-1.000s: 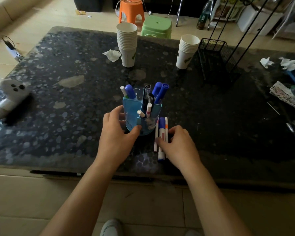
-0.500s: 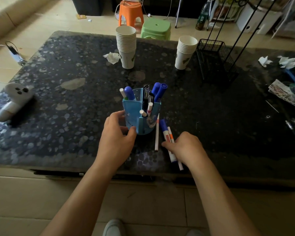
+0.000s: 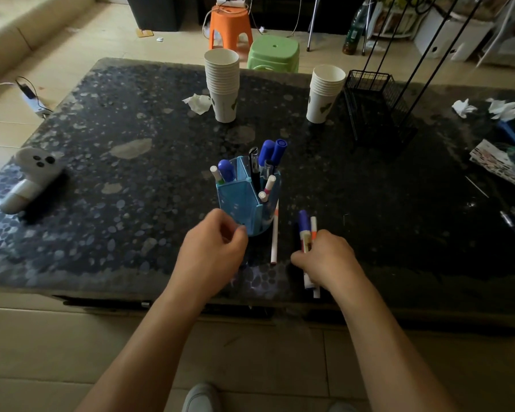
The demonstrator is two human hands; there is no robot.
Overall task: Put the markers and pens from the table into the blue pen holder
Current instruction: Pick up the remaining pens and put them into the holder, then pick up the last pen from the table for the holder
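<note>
The blue pen holder stood upright near the front middle of the dark speckled worktop. It already carried several markers and pens: two blue-capped markers and a black pen at the back right, one blue cap and one white pen at the back left, and two thin white pens in the front right compartment.

Your left hand was at the near left foot of the holder, with the fingers curled in loosely. I cannot tell if the fingertips touched the holder or only came close, and this grip pinched nothing that I could see.

One thin white pen with an orange band lay on the worktop just beside the holder on its right, its far end close to the holder's wall.

Your right hand was a little further to the right, and its grip was pressed together around two items: a blue-capped marker and a white pen with an orange band. Their tips stuck out beyond your fingers toward the far side, and their other ends showed below your palm near the front edge.

Further back stood a tall stack of paper cups and a shorter stack, with a black wire basket beside the shorter one. A white device lay at the left edge.
</note>
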